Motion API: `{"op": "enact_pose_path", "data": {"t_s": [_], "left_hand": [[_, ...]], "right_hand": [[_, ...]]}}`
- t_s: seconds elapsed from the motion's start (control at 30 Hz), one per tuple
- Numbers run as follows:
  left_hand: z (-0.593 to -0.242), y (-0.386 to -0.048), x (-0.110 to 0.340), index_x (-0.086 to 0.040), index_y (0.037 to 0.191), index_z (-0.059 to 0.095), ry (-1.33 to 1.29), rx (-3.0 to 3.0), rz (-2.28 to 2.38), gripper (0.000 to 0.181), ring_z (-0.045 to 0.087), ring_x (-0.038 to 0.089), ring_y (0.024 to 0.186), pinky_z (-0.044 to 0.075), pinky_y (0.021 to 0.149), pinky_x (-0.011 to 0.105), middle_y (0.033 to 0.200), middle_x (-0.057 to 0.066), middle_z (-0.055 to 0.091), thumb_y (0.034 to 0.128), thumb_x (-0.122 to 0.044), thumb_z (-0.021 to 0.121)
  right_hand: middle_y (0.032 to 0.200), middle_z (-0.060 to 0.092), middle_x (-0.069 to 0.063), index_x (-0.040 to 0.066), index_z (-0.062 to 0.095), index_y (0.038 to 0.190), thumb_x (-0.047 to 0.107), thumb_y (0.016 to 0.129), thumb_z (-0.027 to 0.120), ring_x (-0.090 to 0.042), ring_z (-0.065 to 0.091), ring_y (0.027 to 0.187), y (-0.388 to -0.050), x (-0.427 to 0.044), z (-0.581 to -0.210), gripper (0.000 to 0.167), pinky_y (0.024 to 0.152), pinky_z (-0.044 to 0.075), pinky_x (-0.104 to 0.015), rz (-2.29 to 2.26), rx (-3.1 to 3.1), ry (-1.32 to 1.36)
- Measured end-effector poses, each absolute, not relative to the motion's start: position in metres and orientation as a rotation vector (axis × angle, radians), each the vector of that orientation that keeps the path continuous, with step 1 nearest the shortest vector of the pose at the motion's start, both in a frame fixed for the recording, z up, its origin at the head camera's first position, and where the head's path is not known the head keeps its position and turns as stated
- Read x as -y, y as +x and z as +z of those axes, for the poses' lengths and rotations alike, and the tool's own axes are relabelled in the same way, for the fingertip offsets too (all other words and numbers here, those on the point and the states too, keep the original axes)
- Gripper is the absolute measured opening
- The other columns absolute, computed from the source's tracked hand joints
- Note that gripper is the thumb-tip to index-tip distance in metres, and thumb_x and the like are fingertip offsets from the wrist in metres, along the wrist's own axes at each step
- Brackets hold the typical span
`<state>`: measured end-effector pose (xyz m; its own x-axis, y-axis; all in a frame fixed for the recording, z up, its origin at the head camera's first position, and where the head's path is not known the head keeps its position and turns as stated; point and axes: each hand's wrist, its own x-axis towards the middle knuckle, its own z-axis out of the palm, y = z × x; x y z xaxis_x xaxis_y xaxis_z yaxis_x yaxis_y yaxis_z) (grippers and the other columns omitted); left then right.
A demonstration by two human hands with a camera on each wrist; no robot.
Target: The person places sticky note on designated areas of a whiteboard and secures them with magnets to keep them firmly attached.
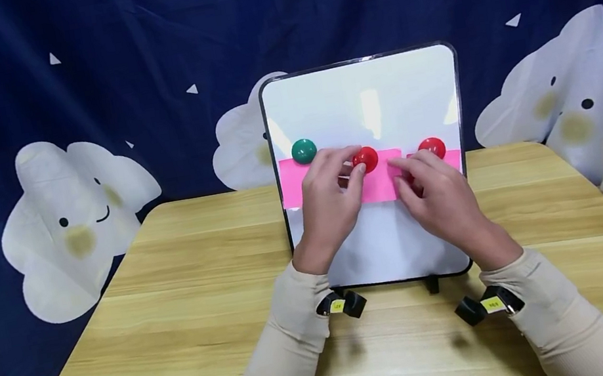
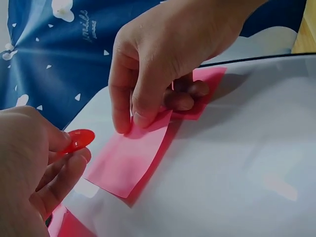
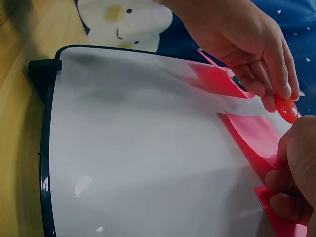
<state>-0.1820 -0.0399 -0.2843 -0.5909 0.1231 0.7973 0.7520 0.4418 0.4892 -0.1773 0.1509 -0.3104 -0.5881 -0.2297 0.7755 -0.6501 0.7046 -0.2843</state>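
A small whiteboard (image 1: 323,101) stands upright, with pink paper notes in a row across it. My left hand (image 1: 332,199) pinches a round red magnet (image 1: 368,159) between thumb and fingers, just in front of the board. In the left wrist view the red magnet (image 2: 80,140) is tilted and apart from the board. My right hand (image 1: 439,195) pinches the right edge of the middle pink note (image 1: 379,186), whose lower edge lifts off the surface in the right wrist view. A green magnet (image 1: 304,151) sits on the left pink note (image 1: 291,184); another red magnet (image 1: 432,147) tops the right pink note (image 1: 453,158).
The board rests on small black feet (image 1: 433,284) on a wooden table (image 1: 195,339). Behind hangs a dark blue curtain (image 1: 136,56) printed with white clouds and triangles. A black wrist device (image 1: 351,304) is strapped to each sleeve.
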Motion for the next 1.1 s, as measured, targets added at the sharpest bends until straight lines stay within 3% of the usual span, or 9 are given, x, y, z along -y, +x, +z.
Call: {"op": "enact_pose_path", "data": {"t_s": [1.1], "left_hand": [[-0.2922, -0.1847, 0.0337, 0.000, 0.116, 0.070, -0.758, 2.118, -0.989, 0.025, 0.066, 0.018, 0.089, 0.052, 0.081, 0.016, 0.106, 0.011, 0.063, 0.0903, -0.001, 0.071]], "right_hand": [[0.091, 0.060, -0.012, -0.003, 0.069, 0.120, 0.000, 0.083, 0.077, -0.017, 0.051, 0.070, -0.1766, -0.1484, -0.3106, 0.038, 0.059, 0.046, -0.032, 0.705, 2.147, 0.662]]}}
